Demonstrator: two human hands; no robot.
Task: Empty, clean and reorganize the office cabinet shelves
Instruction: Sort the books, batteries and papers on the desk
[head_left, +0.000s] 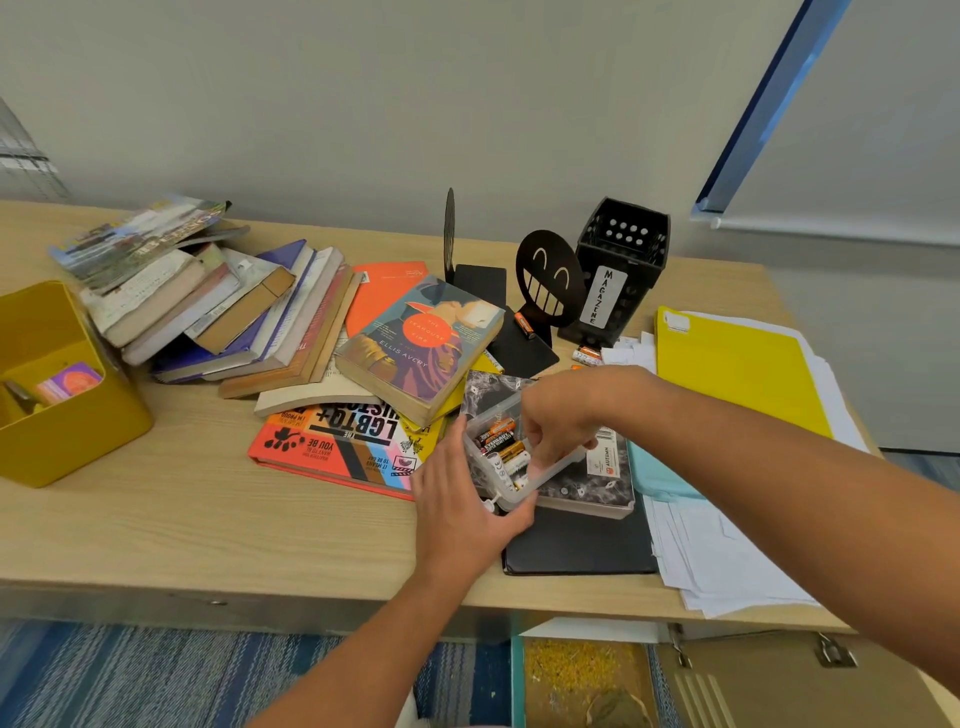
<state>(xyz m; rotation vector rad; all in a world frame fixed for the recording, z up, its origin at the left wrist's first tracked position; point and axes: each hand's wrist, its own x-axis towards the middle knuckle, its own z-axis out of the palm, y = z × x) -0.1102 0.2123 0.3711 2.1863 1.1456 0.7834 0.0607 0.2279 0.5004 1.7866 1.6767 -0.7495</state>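
The left hand (462, 512) clamps the box's (511, 457) near corner. The right hand (563, 418) pinches inside it, over batteries (501, 447) lying toward the surface's (208, 519) back edge.

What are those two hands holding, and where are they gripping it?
The left hand steadies a clear plastic box of batteries by its near corner. The right hand's fingers reach into the box; a held battery cannot be told.

"MAGAZINE" on black bin (621, 270), "ELLIS AVERY" (paperback (421, 345))
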